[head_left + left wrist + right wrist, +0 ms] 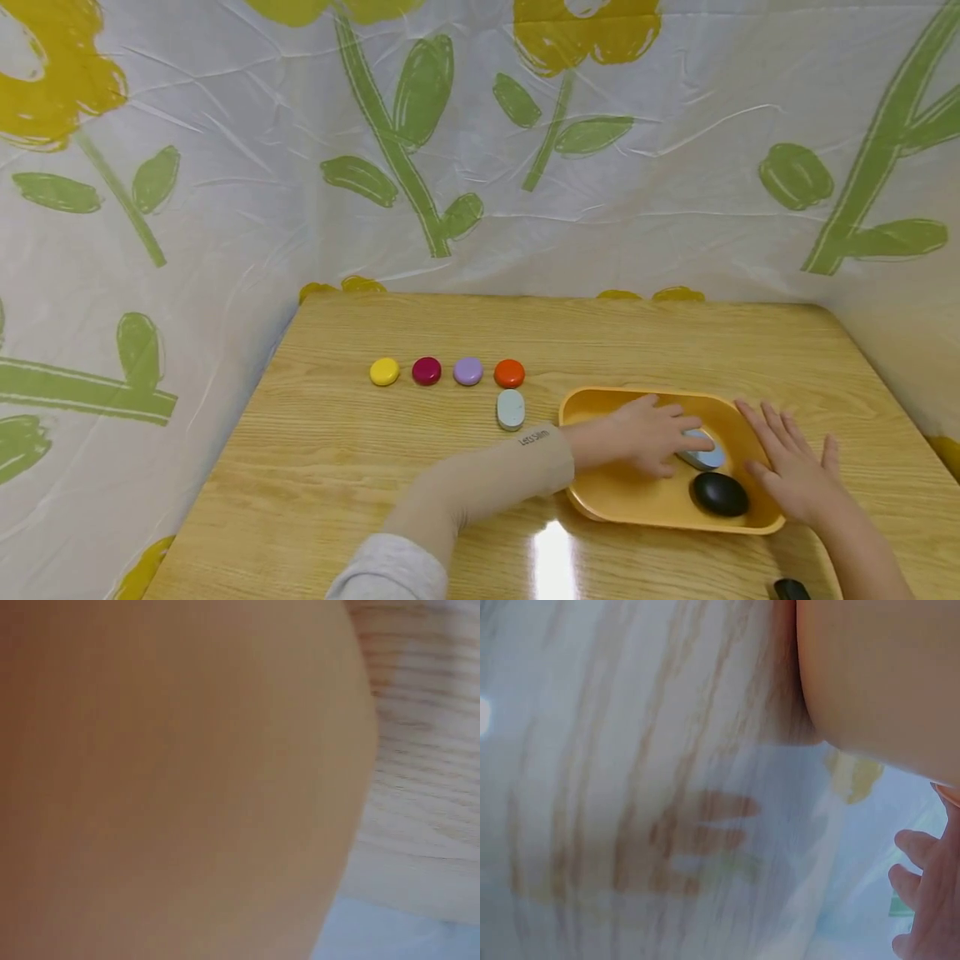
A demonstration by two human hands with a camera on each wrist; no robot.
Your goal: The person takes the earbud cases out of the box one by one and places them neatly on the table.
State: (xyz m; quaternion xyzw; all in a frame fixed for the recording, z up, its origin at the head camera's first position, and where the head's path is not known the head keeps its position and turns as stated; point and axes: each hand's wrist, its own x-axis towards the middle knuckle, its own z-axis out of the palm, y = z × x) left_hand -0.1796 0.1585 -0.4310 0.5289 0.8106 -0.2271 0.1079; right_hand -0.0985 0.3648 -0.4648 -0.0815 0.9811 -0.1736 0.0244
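In the head view, an orange bin [615, 500] stands on the table's right side. Inside lie a light-blue oval piece [702, 450] and a smooth black oval piece [720, 493]. My left hand [652, 435] reaches in over the left rim, fingers extended, its fingertips overlapping the light-blue piece. At the bin's right rim is my right hand [798, 467], fingers spread and straight. The right wrist view catches some fingers [911, 881] at its right edge. A blurred orange-tan surface fills most of the left wrist view.
Left of the bin, yellow [384, 372], dark-red [427, 371], lilac [468, 371] and orange-red [510, 373] round pieces form a row. A pale grey-green oblong piece [511, 409] lies below the row's right end. Near the front right lies a small black object [791, 589]. A flowered sheet [637, 183] hangs behind.
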